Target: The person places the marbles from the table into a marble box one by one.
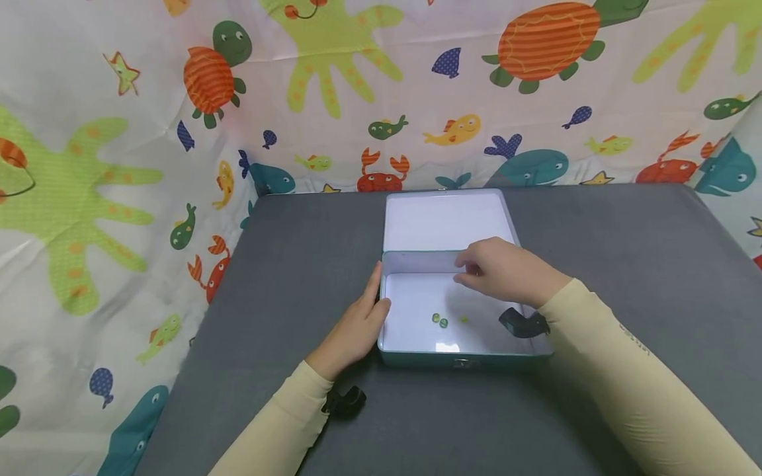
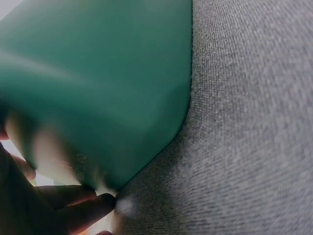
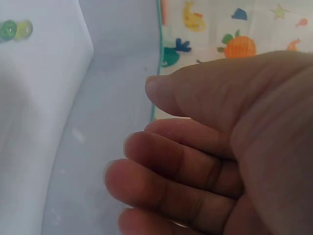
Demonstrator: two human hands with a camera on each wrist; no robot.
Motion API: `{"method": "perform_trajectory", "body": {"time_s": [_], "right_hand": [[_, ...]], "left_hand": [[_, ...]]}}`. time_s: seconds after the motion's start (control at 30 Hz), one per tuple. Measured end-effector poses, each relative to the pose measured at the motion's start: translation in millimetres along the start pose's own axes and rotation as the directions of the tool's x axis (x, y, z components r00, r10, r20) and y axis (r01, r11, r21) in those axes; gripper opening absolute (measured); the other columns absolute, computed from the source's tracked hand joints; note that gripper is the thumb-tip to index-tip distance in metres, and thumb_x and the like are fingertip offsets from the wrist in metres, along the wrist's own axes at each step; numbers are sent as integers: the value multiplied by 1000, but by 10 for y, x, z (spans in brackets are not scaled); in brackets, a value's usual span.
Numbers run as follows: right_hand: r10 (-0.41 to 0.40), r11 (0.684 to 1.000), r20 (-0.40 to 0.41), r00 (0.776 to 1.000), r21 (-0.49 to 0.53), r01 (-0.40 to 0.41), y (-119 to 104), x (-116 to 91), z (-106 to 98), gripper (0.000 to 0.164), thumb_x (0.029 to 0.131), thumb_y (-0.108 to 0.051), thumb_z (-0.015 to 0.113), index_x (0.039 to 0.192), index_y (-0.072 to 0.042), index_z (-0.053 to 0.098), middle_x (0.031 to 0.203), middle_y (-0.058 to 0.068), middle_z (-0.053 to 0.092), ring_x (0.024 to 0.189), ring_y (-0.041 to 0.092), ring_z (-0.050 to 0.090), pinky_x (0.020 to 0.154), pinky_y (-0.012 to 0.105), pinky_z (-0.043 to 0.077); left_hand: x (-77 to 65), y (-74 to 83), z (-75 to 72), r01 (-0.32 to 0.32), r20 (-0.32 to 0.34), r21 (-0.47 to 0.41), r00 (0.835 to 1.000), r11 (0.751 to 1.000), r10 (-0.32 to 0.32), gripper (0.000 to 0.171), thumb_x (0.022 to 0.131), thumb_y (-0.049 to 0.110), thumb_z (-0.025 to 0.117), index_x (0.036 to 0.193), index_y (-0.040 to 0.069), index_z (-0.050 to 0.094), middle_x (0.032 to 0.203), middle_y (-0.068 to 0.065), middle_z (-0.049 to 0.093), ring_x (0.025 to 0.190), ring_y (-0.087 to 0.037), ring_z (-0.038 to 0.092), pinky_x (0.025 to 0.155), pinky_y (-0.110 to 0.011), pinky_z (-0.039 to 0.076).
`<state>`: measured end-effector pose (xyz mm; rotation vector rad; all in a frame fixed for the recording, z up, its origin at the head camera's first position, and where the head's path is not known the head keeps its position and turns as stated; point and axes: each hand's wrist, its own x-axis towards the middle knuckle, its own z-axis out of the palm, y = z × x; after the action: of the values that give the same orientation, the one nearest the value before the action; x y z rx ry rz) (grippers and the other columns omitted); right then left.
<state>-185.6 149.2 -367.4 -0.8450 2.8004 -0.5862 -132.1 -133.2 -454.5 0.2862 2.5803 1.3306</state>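
Observation:
A shallow green tin box (image 1: 417,359) with a white inside lies with its lid (image 1: 446,221) folded back. On its floor are a few small glassy green balls like marbles (image 1: 443,323), one of them yellowish; the right wrist view shows a green marble (image 3: 8,30). My left hand (image 1: 356,325) rests along the box's left side, its fingers against the green wall (image 2: 122,98). Over the box's right half hovers my right hand (image 1: 506,270), thumb and fingers apart and loosely bent, near the back wall. Nothing shows between those fingers (image 3: 142,183).
The box stands on a grey cloth-covered table (image 1: 297,264). A curtain with printed sea animals (image 1: 333,79) hangs behind and along the left. Each wrist wears a dark camera mount (image 1: 345,402); the right one (image 1: 524,322) hangs over the box's right side.

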Motion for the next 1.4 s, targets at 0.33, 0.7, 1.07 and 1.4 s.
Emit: {"method": "perform_trajectory", "body": {"time_s": [0.33,0.7,1.07,1.4], "right_hand": [[74,997,-59,996,-10,-74,151,-252,-124,28,94,-18,79,117,-2,79,94,6,76,79,18,63,74,38,60],[132,991,-97,986,0,-133,341,-559,-232,31,98,-21,75,121,0,77,105,8,77,91,20,69,85,50,60],[145,989,-132,981,30,-142,560,-846,-179,25,98,-19,76,116,-3,79,100,5,77,80,14,67,75,41,63],[189,982,-132,973,18,-188,863,-1042,-70,23,97,-13,75,115,0,77,98,7,77,79,15,66,68,37,59]], "left_hand": [[4,-15,-2,-6,-1,3,1000,1000,6,65,112,43,34,164,49,-4,173,14,12,157,-13,21,126,-48,25],[-7,9,-10,-9,2,-5,1000,1000,9,65,112,41,35,164,50,-3,173,14,12,157,-14,21,126,-49,25],[-18,23,12,-14,6,-10,1000,1000,14,66,112,36,34,166,47,-2,174,13,10,158,-17,20,127,-50,23],[-12,17,-9,-15,19,-18,1000,1000,15,65,112,44,32,166,45,-3,174,14,7,159,-16,17,127,-50,21]]}}
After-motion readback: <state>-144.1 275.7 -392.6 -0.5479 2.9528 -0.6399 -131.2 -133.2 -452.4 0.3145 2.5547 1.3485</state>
